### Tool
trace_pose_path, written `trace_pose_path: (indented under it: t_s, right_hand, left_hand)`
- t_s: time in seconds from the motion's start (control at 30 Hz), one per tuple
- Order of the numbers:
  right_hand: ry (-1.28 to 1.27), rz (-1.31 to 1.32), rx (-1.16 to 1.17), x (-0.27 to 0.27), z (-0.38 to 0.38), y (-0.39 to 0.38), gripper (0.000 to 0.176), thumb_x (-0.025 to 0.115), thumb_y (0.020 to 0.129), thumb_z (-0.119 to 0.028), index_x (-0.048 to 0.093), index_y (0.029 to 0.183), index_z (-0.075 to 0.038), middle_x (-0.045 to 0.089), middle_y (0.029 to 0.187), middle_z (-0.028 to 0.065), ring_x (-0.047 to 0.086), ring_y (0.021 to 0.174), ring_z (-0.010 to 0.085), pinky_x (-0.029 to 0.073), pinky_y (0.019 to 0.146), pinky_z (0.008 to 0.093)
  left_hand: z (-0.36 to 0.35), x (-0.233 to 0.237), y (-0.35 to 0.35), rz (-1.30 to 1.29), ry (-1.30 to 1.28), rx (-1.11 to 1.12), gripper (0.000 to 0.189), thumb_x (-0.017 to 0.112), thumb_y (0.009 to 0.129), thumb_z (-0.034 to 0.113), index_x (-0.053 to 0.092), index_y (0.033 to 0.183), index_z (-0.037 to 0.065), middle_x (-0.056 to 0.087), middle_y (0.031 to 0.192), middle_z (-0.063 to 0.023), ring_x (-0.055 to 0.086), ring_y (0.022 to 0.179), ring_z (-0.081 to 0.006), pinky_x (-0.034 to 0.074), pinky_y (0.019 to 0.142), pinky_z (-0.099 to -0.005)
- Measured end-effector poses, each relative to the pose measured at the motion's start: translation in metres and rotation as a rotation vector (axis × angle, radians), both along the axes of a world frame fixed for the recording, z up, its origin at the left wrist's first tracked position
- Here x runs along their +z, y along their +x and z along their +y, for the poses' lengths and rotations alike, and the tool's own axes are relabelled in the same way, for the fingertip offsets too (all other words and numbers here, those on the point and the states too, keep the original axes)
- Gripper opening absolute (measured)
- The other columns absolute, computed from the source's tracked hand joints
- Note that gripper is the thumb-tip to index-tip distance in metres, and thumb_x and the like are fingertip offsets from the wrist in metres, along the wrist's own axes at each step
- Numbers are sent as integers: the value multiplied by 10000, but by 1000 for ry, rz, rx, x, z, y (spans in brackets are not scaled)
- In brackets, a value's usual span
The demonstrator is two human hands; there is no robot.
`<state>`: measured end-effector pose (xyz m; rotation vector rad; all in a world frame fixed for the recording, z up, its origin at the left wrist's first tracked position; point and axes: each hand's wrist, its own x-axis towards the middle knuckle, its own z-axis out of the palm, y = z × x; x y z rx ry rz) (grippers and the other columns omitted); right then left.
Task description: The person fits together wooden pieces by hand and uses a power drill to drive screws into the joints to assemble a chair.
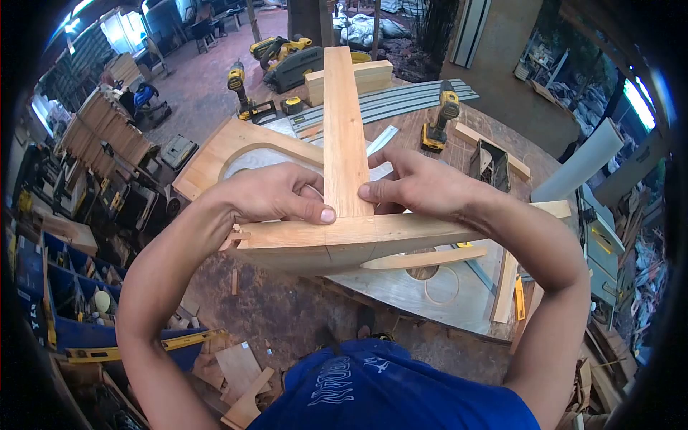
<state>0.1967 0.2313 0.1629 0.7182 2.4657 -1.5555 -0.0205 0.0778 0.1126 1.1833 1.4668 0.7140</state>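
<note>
In front of me a long wooden board (342,115) meets a wooden crosspiece (423,226) at a right angle, forming a T. Pencil lines mark the crosspiece at the joint. My left hand (276,193) grips the left side of the joint, its thumb lying on the crosspiece beside the board. My right hand (412,183) pinches the board's right edge just above the joint, thumb on top; its other fingertips are partly hidden behind the wood. A notched end shows at the crosspiece's left.
On the workbench (401,132) stand a yellow-black drill (438,118), another drill (240,89), a circular saw (290,61), a guide rail (390,102) and a small metal box (489,165). A blue tool bin (72,287) sits low left. Wood offcuts (240,369) litter the floor.
</note>
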Motion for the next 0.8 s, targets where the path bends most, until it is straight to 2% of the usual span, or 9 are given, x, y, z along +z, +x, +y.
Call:
trace_pose_path:
  t_s: [0.53, 0.8]
  right_hand:
    - [-5, -10, -9, 1, 0, -1, 716, 685, 939, -317, 421, 1433, 128, 708, 1070, 237, 695, 998, 263, 522, 891, 357]
    - [13, -23, -14, 2, 0, 1, 722, 686, 932, -349, 432, 1438, 100, 708, 1098, 208, 684, 1014, 237, 513, 901, 352]
  left_hand:
    - [1, -1, -4, 20, -17, -5, 734, 869, 787, 481, 645, 1163, -108, 704, 894, -100, 653, 803, -148, 484, 694, -264]
    - [1, -2, -5, -14, -5, -18, 697, 852, 823, 434, 630, 1200, -109, 694, 912, -82, 625, 814, -121, 469, 699, -268]
